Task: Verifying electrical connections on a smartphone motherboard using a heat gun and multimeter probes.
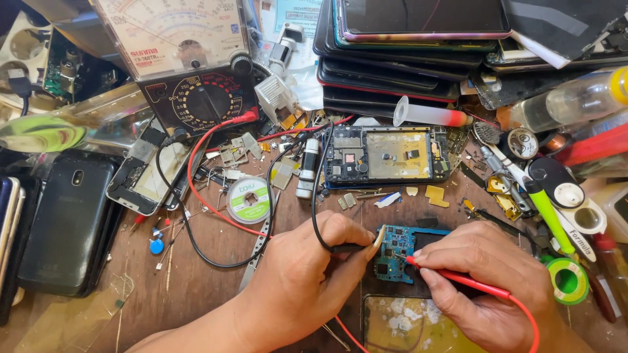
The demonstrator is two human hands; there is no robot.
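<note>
Head view: 2 bare hands work low in the frame over a cluttered brown workbench [209, 261]; the left hand [304, 274] enters from the lower left, wrist flat to the bench, fingers curled and knuckles up; thumb and forefinger are pressed together on the black test probe [350, 248], pinching it near its tip; the probe's long axis runs nearly level, pointing right toward the blue circuit board [396, 252]; its black lead [196, 248] loops back up-left to the analogue multimeter [196, 72].

The right hand [484, 281] enters from the lower right, palm down, fingers folded over the red test probe [458, 279]; thumb and fingertips pinch the probe shaft; the long axis runs from lower right to upper left, and the tip points left onto the board; the red lead trails off behind the hand toward the bottom edge.

The blue circuit board lies flat between the 2 hands, just below centre, component side up; both probe tips meet it, the black at its upper left edge, the red near its middle.

Surroundings: an opened phone chassis [386, 155] lies directly above the board; a stack of phones [392, 59] stands behind it; a solder-wick spool [248, 199] lies left of centre; a green tape roll [568, 280] lies just right of the right hand.
</note>
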